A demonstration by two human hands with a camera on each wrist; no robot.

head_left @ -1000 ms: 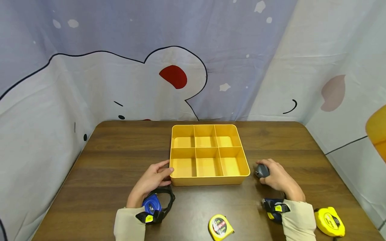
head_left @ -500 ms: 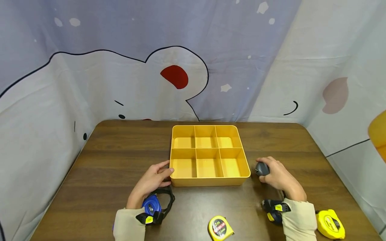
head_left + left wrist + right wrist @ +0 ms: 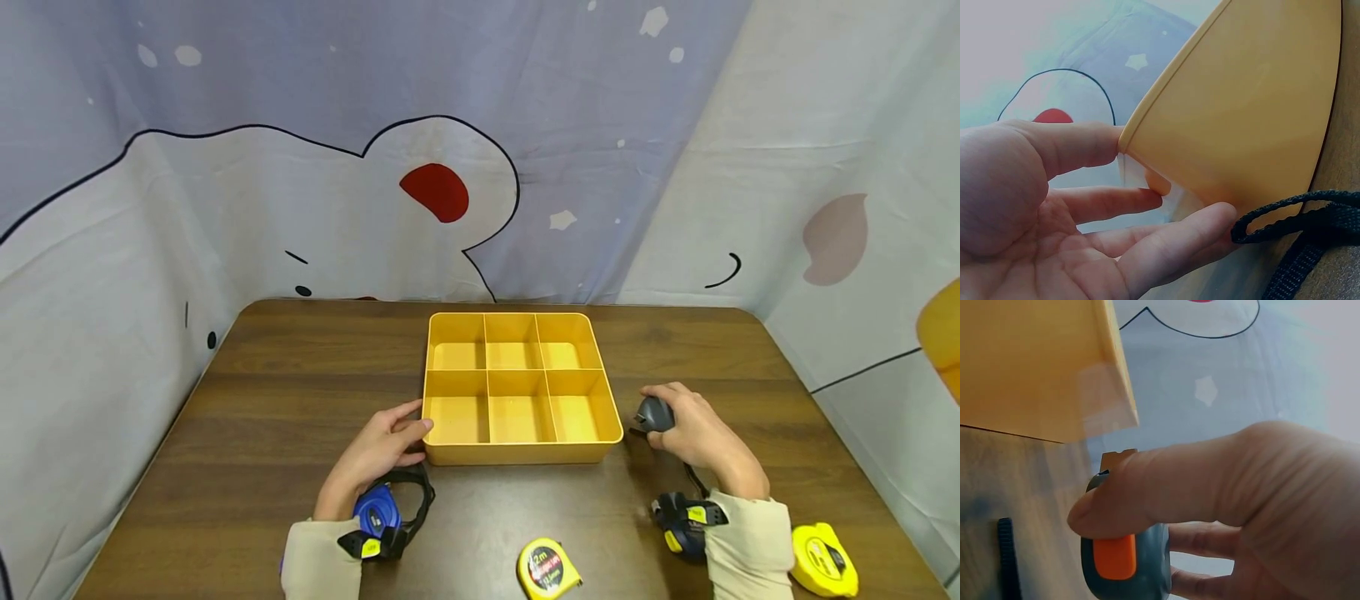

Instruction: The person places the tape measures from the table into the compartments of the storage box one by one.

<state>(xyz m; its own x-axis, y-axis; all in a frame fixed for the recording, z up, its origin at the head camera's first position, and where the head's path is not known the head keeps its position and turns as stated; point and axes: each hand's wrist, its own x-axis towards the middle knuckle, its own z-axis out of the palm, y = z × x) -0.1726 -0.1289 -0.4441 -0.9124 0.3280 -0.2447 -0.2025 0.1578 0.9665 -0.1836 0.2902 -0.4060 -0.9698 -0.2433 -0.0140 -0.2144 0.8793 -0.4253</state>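
Box [image 3: 517, 454], yellow, six compartments, on table [image 3: 300, 333]. Left hand [image 3: 378, 450] at its left side, near front corner: thumb at the rim, fingers fairly straight and spread, touching the outside. Grey tape [image 3: 656, 414] just right of box's front right corner, apart from it; right hand [image 3: 701, 433] pinches it between thumb and fingers, thumb laid beside orange button [image 3: 1115, 559]. Cannot tell whether grey tape touches table. In front of box: blue tape [image 3: 377, 508] leftward, 2m tape [image 3: 547, 568] more central, navy tape [image 3: 688, 540] rightward, yellow tape [image 3: 825, 560] well right.
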